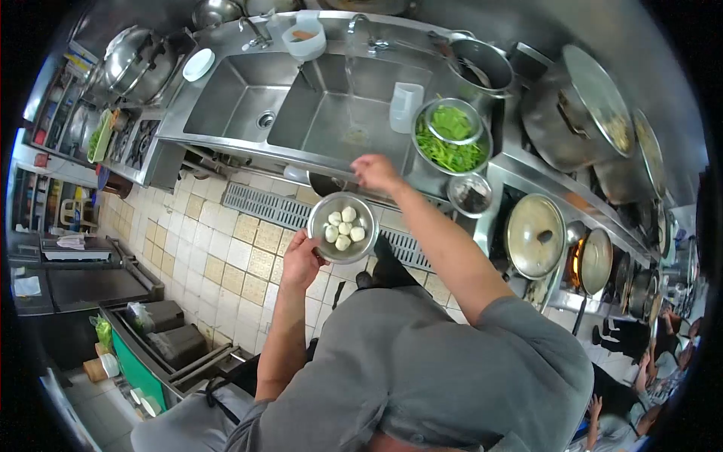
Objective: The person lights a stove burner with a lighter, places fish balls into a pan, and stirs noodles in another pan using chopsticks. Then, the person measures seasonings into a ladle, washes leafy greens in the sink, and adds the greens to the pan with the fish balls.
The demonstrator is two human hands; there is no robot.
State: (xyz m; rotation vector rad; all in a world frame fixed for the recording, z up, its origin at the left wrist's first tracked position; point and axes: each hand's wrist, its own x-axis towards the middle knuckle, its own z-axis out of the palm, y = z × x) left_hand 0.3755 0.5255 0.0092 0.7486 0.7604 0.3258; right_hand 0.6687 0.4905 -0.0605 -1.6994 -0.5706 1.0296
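My left hand (301,262) grips the rim of a round steel bowl (369,220), with the thumb at its edge. Several white balls (346,228), perhaps fish balls or dough, lie in the bottom of the bowl. In front of the sink's near edge, my right hand (376,173) is stretched out, with its fingers loosely bent and partly apart. Nothing shows in it. Beyond that hand is the right basin of the steel sink (309,128), where water runs from a tap (358,24).
A white plastic jug (407,105) stands in the sink. Right of it are a bowl of cut greens (459,154) and a small steel bowl with dark contents (470,196). Lidded pans (535,226) and a burner flame (576,267) lie further right. Other people (633,339) work at far right.
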